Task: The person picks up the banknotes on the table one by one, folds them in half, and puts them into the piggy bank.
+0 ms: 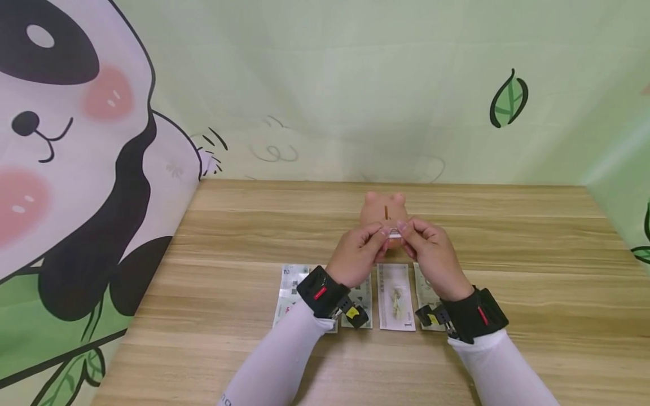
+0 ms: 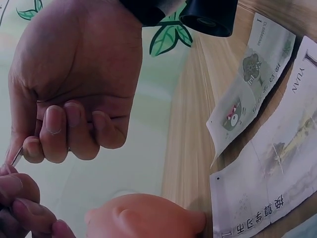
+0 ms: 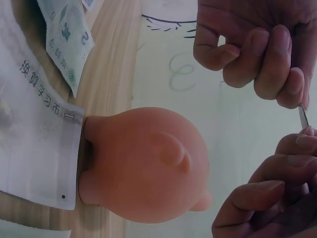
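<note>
Between the fingertips of both hands is a small white folded slip of paper point(image 1: 394, 233) with dark marks. My left hand point(image 1: 355, 255) pinches its left end and my right hand point(image 1: 438, 262) its right end. Both wrist views show the slip almost edge-on, as a thin pale strip point(image 3: 303, 118), largely covered by fingers. A pink piggy bank point(image 1: 383, 211) with a slot on top stands just behind and below the hands, its near part hidden by them.
Several paper play notes lie in a row in front of the piggy bank: a note marked 2 point(image 1: 291, 287), a 1 yuan note point(image 1: 396, 299) and others partly under my wrists. A printed cloth wall point(image 1: 325, 113) rises behind the wooden table point(image 1: 233, 237).
</note>
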{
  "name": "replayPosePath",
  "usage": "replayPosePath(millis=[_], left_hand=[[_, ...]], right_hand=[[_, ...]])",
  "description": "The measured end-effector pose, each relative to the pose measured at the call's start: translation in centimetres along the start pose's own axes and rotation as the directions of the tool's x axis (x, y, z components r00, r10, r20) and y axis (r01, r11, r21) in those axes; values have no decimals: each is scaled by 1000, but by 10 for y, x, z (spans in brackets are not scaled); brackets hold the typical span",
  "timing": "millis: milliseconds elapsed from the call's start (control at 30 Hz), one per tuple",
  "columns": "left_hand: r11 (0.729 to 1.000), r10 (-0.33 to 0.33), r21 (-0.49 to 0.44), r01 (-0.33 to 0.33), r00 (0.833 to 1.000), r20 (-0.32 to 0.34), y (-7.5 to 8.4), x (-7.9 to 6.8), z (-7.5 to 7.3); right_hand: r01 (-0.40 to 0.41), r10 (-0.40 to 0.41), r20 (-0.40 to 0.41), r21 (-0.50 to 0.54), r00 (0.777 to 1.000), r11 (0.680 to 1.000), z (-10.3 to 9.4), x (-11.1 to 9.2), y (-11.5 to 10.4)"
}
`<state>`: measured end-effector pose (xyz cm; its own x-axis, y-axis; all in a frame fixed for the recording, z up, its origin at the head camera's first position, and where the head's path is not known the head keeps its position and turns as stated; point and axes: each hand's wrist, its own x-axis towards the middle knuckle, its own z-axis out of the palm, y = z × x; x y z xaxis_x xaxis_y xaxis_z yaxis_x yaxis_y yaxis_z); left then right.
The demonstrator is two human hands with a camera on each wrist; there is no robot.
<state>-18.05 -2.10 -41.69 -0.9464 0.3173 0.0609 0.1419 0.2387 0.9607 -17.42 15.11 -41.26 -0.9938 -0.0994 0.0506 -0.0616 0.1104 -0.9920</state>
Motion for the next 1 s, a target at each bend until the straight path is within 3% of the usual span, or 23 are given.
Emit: replayPosePath(millis=[467, 667, 1000], left_hand=[[1000, 2, -20, -2, 1000, -12, -3, 2, 1], [998, -29, -46, 30, 1000, 10, -2, 2, -1], [999, 3, -34, -3, 1000, 12, -4, 3, -2]], right_hand=[[5, -2, 57, -51, 998, 999, -2, 0, 3], [-5, 6, 66, -16, 998, 1000, -2, 0, 2], [6, -8, 29, 69, 1000, 998, -4, 1, -1]])
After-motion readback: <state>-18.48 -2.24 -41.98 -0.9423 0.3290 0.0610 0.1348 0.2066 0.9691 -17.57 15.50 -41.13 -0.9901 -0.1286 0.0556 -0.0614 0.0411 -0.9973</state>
